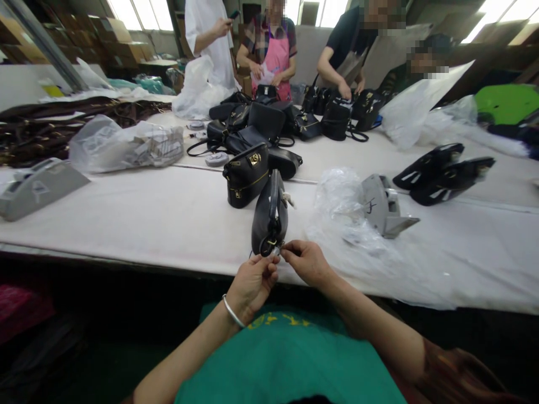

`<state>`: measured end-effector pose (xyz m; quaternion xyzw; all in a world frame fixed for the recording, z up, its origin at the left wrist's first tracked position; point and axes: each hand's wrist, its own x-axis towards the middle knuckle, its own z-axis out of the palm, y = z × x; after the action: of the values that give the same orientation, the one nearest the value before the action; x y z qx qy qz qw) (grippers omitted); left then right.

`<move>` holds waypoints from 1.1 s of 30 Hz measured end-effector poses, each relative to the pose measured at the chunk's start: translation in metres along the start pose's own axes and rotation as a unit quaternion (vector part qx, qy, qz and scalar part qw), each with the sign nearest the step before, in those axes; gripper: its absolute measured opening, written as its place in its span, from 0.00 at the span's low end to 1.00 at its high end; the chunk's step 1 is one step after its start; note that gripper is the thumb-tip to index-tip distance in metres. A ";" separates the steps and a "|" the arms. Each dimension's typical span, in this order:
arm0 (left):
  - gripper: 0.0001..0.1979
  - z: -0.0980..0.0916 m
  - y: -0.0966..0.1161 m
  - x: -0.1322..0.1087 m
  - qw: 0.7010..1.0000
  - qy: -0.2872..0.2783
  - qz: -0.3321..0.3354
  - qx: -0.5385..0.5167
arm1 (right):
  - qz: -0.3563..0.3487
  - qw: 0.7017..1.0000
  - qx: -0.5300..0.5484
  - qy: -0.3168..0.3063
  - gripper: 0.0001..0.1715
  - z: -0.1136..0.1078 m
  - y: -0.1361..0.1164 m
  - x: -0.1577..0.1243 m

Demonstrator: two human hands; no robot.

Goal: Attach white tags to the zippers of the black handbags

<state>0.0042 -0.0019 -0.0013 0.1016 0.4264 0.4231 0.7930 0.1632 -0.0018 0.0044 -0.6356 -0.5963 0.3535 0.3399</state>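
A small black handbag [270, 216] stands on its end at the near edge of the white table [147, 219]. My left hand [251, 283], with a silver bangle on the wrist, pinches the metal ring fitting at the bag's near end. My right hand [306, 261] meets it from the right, fingers pinched on the same small fitting. A second black handbag with gold trim [246, 175] stands just behind.
Clear plastic bags [343, 216] and a grey tape dispenser [381, 206] lie to the right; another dispenser [36, 188] sits at far left. A pile of black bags [269, 126] fills the middle. Several other people stand working at the far side.
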 end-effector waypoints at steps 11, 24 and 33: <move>0.03 0.000 0.003 0.003 0.999 -0.010 -0.014 0.032 | 0.045 0.999 -0.003 -0.011 0.12 -0.006 -0.009 -0.003; 0.01 0.002 0.002 0.003 0.999 -0.009 -0.005 0.046 | 0.079 0.984 0.152 -0.051 0.19 -0.003 -0.005 -0.002; 0.01 0.000 0.002 0.004 0.998 -0.031 -0.025 0.047 | 0.108 0.959 0.245 -0.095 0.20 -0.007 0.000 0.001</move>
<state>0.0045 0.0026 -0.0023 0.1409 0.4231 0.3791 0.8108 0.1694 -0.0012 0.0080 -0.5567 -0.4487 0.5821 0.3872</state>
